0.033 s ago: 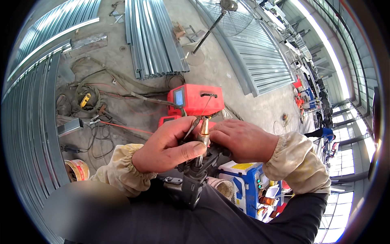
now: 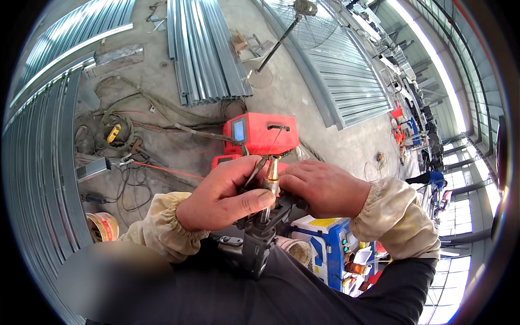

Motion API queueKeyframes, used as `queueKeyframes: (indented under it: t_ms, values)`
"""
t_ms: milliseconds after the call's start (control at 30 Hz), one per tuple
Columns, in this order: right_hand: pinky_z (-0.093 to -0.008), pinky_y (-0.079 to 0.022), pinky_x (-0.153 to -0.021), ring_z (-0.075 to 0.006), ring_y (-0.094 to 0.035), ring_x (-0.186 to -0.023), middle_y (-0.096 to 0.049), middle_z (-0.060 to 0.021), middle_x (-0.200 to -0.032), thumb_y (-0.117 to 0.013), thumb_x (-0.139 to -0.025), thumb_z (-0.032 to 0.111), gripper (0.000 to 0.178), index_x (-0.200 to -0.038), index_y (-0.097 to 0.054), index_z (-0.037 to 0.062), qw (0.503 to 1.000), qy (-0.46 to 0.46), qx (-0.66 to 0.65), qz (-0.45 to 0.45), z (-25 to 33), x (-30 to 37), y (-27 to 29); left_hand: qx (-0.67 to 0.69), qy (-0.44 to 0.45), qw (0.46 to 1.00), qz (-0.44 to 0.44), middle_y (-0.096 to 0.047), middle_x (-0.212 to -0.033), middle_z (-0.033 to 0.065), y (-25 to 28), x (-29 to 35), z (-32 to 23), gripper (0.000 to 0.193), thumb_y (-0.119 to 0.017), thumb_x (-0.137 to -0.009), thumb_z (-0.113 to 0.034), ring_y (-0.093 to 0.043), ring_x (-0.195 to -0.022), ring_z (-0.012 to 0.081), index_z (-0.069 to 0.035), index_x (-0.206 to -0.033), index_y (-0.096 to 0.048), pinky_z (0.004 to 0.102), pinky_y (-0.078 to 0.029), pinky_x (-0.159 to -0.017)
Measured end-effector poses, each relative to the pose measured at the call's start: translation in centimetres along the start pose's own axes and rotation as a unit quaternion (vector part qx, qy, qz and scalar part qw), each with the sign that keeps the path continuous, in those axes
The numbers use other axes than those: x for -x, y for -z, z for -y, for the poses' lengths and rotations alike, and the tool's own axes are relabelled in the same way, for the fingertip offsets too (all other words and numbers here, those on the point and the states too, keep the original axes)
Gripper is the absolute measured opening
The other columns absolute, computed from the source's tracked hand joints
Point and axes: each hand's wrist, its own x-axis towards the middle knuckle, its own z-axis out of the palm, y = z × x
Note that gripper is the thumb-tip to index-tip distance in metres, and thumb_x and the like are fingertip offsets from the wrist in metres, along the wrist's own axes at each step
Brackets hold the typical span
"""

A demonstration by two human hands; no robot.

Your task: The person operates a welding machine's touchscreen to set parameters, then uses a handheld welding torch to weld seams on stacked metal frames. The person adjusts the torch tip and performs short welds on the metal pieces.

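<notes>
In front of my body a dark handheld welding torch [image 2: 255, 249] stands upright, its copper-coloured nozzle [image 2: 272, 172] pointing away from me. My left hand [image 2: 219, 197] is closed around the torch's front end from the left, the thumb lying across the metal tube just below the nozzle. A thin dark metal piece [image 2: 254, 172] shows between that thumb and forefinger; its kind is unclear. From the right, my right hand [image 2: 322, 187] grips the torch near the nozzle, with curled fingers. Its fingertips are partly hidden behind the torch.
Beyond my hands sits a red machine [image 2: 265, 132] with a small screen. Cables and hoses [image 2: 122, 111] coil on the floor to the left. Bundles of metal profiles [image 2: 208, 54] lie farther off, beside a standing fan [image 2: 281, 40]. A blue-and-white machine [image 2: 325, 246] and a bucket [image 2: 295, 250] are near my right.
</notes>
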Motion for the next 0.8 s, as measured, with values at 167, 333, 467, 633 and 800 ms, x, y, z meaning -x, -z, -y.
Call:
queueKeyframes:
  t_ms: [167, 333, 467, 633, 800]
  values:
    - [-0.0450, -0.049, -0.094, -0.0352, -0.065, -0.106, -0.065, -0.0148, -0.106, -0.062, -0.086, 0.010, 0.029, -0.114, -0.056, 0.0039, 1.000, -0.006, 0.005, -0.017, 0.3, 0.3, -0.6, 0.012, 0.008, 1.000, -0.005, -0.053, -0.091, -0.0050, -0.2, 0.3, -0.3, 0.014, -0.067, -0.100, -0.011, -0.046, -0.081, 0.0022, -0.005, -0.107, -0.057, 0.0217, -0.040, -0.070]
    - [-0.0449, -0.050, -0.092, -0.0354, -0.065, -0.103, -0.065, -0.0144, -0.105, -0.062, -0.085, 0.008, 0.030, -0.114, -0.056, 0.0040, 1.000, -0.015, 0.008, -0.025, 0.8, 0.7, -0.8, 0.013, 0.017, 1.000, -0.009, -0.050, -0.089, -0.0057, -0.3, 0.6, -0.3, 0.015, -0.068, -0.100, -0.010, -0.043, -0.081, 0.0019, -0.006, -0.104, -0.055, 0.0215, -0.039, -0.069]
    - [-0.0451, -0.051, -0.089, -0.0360, -0.066, -0.101, -0.066, -0.0153, -0.106, -0.062, -0.085, 0.007, 0.031, -0.115, -0.056, 0.0038, 0.999, -0.041, 0.016, -0.016, 1.4, 1.1, -0.8, 0.002, 0.019, 1.000, -0.007, -0.049, -0.090, -0.0058, -0.6, 0.4, -0.5, 0.014, -0.068, -0.100, -0.009, -0.043, -0.080, 0.0024, -0.006, -0.104, -0.055, 0.0221, -0.039, -0.068]
    - [-0.0448, -0.052, -0.088, -0.0352, -0.068, -0.103, -0.068, -0.0158, -0.109, -0.061, -0.085, 0.007, 0.032, -0.116, -0.057, 0.0032, 0.998, -0.057, 0.026, -0.010, 1.8, 1.4, -0.7, 0.000, 0.015, 1.000, -0.003, -0.048, -0.090, -0.0055, -0.7, 0.3, -0.5, 0.013, -0.067, -0.101, -0.009, -0.041, -0.080, 0.0034, -0.007, -0.103, -0.054, 0.0224, -0.039, -0.069]
    - [-0.0442, -0.053, -0.087, -0.0341, -0.068, -0.103, -0.069, -0.0150, -0.108, -0.061, -0.084, 0.006, 0.031, -0.115, -0.058, 0.0029, 0.997, -0.070, 0.029, -0.017, 2.2, 1.7, -1.0, -0.021, 0.020, 1.000, 0.004, -0.046, -0.090, -0.0056, -0.6, 0.2, -0.5, 0.015, -0.068, -0.100, -0.009, -0.040, -0.080, 0.0040, -0.007, -0.102, -0.054, 0.0227, -0.038, -0.068]
